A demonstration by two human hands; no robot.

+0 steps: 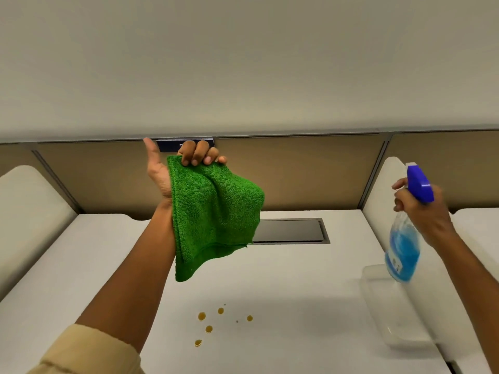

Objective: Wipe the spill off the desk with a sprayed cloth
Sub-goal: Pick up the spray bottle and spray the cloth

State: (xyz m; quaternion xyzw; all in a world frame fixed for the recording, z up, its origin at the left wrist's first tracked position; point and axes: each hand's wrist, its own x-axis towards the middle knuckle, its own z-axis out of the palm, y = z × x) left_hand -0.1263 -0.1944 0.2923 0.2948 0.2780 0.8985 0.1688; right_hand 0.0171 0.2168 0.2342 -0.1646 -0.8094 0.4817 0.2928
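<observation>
My left hand (172, 168) is raised above the white desk (283, 279), its fingers shut on the top edge of a green cloth (213, 211) that hangs down in folds. My right hand (421, 211) holds a spray bottle (405, 249) of blue liquid at the right, its blue nozzle head pointing left toward the cloth, a good gap away. The spill (216, 323), several small amber drops, lies on the desk in front of me, below the cloth.
A clear plastic tray (388, 319) lies on the desk under the bottle. A grey cable hatch (291, 230) is set into the desk behind the cloth. Tan partition panels (297, 174) close the back; white rounded dividers (24, 211) flank both sides.
</observation>
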